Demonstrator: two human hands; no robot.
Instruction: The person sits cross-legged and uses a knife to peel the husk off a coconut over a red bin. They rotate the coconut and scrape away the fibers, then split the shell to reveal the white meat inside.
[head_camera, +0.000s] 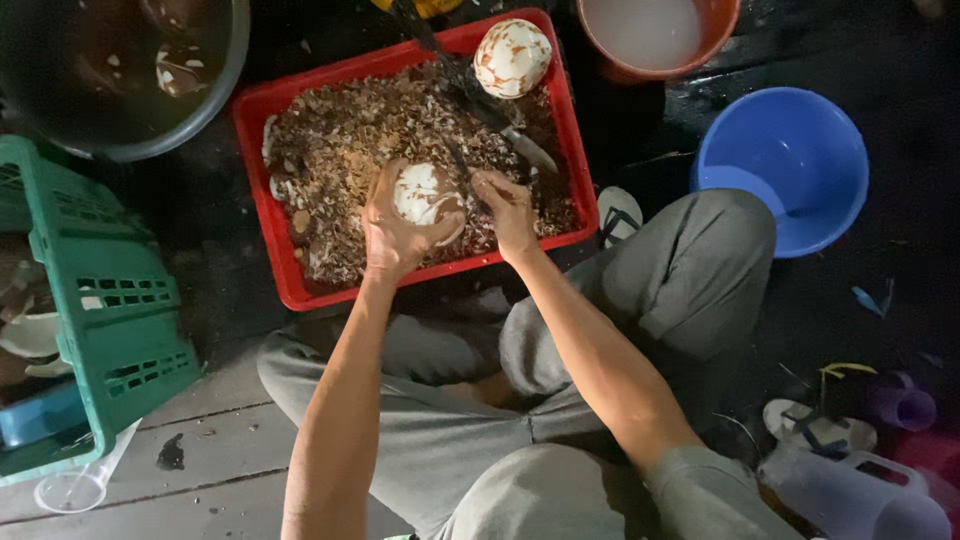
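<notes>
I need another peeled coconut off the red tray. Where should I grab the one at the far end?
Cup the peeled coconut from above, fingers spread round its widest part. It is round with no handle and sits exposed on the shavings by the red tray's far rim; a dark tool lies to its left.

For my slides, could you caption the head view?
Left hand holds a peeled coconut over a red crate of shavings.

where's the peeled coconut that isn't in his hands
In the head view, the second peeled coconut sits at the far right corner of the red crate, on the brown shavings, just left of the orange bucket.
</notes>
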